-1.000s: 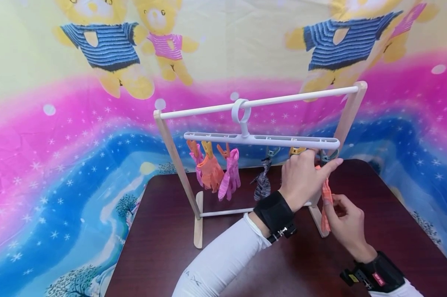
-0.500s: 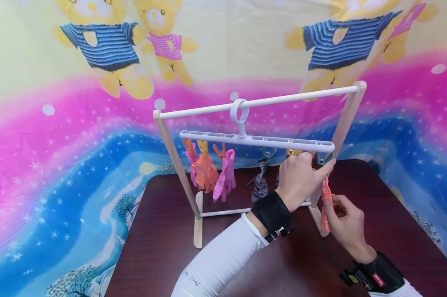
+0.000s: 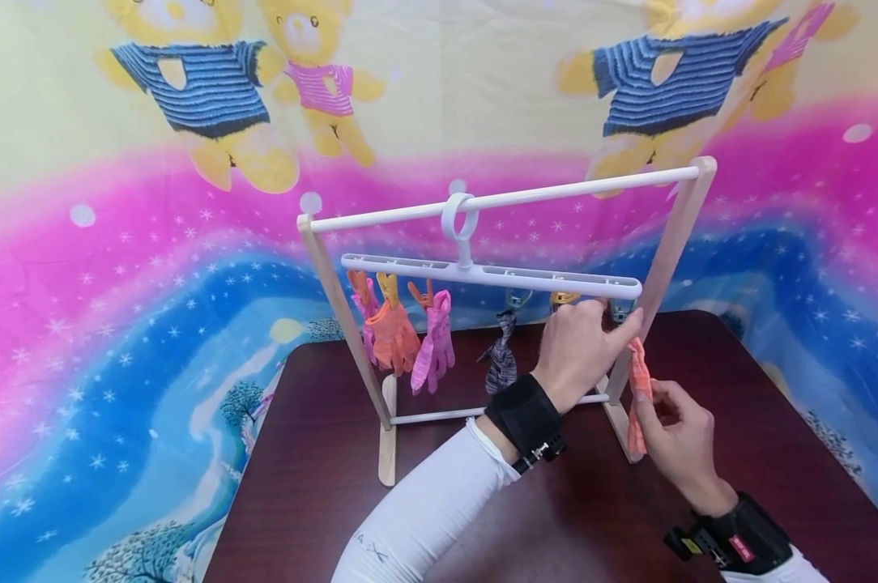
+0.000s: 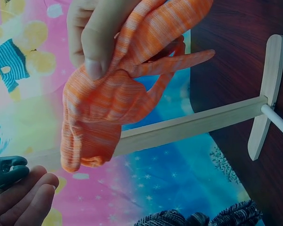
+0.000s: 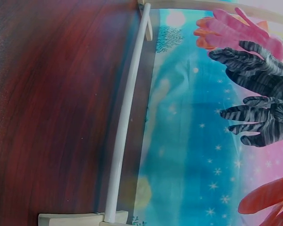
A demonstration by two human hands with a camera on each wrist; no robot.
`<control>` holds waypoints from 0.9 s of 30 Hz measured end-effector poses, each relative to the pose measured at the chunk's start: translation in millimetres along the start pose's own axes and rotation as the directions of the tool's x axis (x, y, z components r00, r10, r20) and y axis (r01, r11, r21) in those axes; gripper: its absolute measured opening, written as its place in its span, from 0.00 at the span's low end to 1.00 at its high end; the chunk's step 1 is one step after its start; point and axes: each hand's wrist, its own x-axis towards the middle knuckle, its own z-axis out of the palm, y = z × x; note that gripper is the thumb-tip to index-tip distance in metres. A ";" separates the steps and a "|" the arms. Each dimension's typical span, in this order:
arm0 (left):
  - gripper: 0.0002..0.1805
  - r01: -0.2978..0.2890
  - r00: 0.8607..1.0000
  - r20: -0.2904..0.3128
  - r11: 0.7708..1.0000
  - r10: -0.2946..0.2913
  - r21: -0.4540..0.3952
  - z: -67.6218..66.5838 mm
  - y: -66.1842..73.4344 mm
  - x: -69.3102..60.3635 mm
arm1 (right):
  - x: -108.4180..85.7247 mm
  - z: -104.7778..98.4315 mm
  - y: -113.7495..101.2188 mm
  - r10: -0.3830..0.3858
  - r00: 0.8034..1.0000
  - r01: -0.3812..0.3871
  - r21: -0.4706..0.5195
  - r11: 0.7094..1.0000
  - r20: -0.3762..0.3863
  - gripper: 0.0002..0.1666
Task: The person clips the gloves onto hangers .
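My left hand [image 3: 581, 344] is at the right end of the white clip hanger [image 3: 556, 281], its fingers pinching a dark green clip [image 4: 9, 172]. In my right hand [image 3: 679, 437], pinched between thumb and fingers, is an orange striped glove [image 3: 637, 376]. The left wrist view shows this glove [image 4: 104, 99] apart from the clip, with its cuff end drooping toward it. Orange glove fingers [image 5: 269, 195] show at the lower right of the right wrist view; the right hand itself is not seen there.
The hanger hangs by its ring [image 3: 459, 214] from a wooden stand's white bar [image 3: 556, 193]. Pink gloves [image 3: 433, 348] and an orange glove [image 3: 393, 340] hang clipped at its left. Grey-black striped gloves [image 3: 500, 364] hang further right. The stand is on a dark table [image 3: 315, 518].
The hanger and its gloves have shifted left with my left hand. The orange glove, earlier reaching up to the green clip, now is apart from it. My right hand has barely moved.
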 end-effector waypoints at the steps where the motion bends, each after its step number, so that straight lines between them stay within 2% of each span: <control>1: 0.24 0.002 1.000 0.000 1.000 -0.002 -0.009 -0.4 -0.5 -0.1 | 0.3 0.3 -0.5 -0.005 1.000 0.005 0.004 1.000 -0.004 0.09; 11: 0.25 0.024 1.000 0.001 0.999 -0.024 -0.043 -2.2 -1.8 1.1 | 6.0 3.0 -23.1 -0.062 0.997 0.065 0.043 0.997 -0.050 0.07; 19: 0.24 0.014 1.000 0.000 0.996 -0.014 -0.085 -3.1 -1.9 2.7 | 1.9 2.4 -13.4 -0.074 0.995 0.077 0.046 0.996 -0.072 0.05; 23: 0.24 0.008 1.000 -0.006 0.995 -0.009 -0.104 -3.8 -2.6 3.1 | 0.3 3.0 -10.5 -0.113 0.988 0.123 0.107 0.987 -0.101 0.03; 27: 0.24 0.019 1.000 -0.019 0.996 -0.020 -0.088 -4.0 -2.7 4.1 | 1.4 4.2 -14.5 -0.151 0.981 0.171 0.181 0.969 -0.120 0.02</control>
